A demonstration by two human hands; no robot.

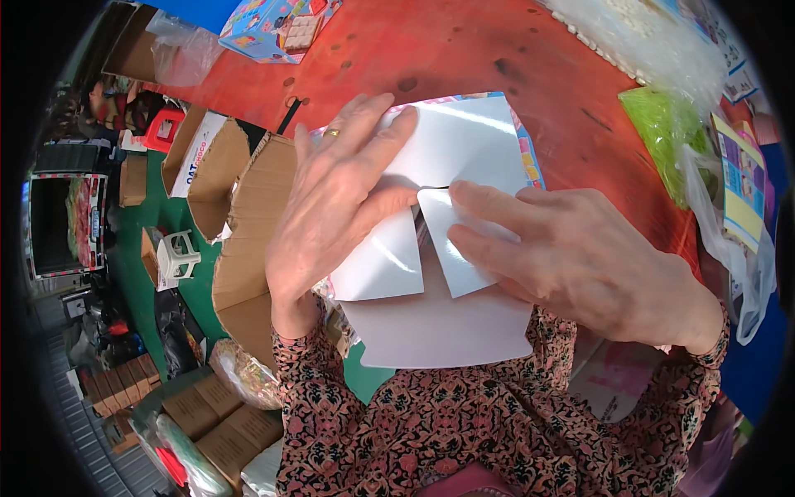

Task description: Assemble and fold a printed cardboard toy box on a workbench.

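Observation:
A paperboard box (464,141) lies in front of me with its white inner flaps showing and a colourful printed edge at its far side. My left hand (348,174) grips its left side, fingers stretched over the far flap and thumb pressing at the middle. Under that thumb is the white left flap (381,261). My right hand (571,248) holds the right flap (464,257), index and middle fingertips on it; this flap is tilted, with a narrow gap beside the left one. A wider near flap (439,335) sticks out toward me. The box's inside is mostly hidden.
The red table (464,58) carries a printed box (277,29), black scissors (290,114), a green plastic bag (658,137) and clear plastic wrap (638,41). At my left stands an open cardboard carton (257,232). A white stool (178,255) is on the green floor (132,248).

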